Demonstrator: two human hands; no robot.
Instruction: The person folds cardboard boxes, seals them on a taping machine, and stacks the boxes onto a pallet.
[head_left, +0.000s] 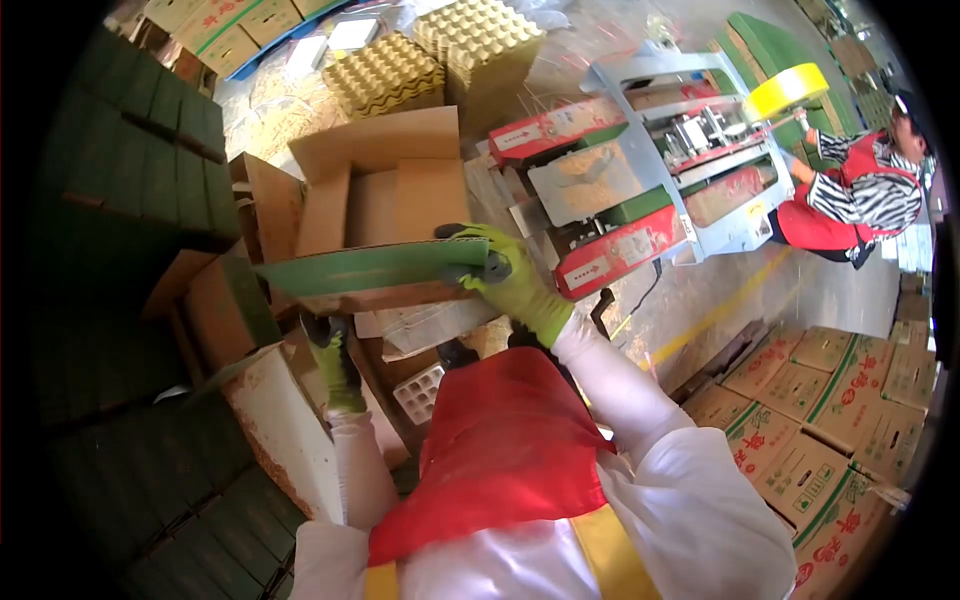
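In the head view, we see an open cardboard box (430, 200) ahead of our red apron (510, 430), left of the taping machine (645, 165). Our right hand (515, 285) pinches its green flap (370, 268); our left hand (338, 370) is just below, its grip unclear to us.

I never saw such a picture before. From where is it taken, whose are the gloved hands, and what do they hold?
There is no robot here. One camera, worn on a person's head, looks forward and down, so the red apron below is the wearer's own. The gloved right hand grips the green flap of an open cardboard box. The gloved left hand is below that flap; its grip is unclear. Beyond, on the right side, stands a metal machine near a yellow roll and another person. Stacked egg trays stand behind the box.
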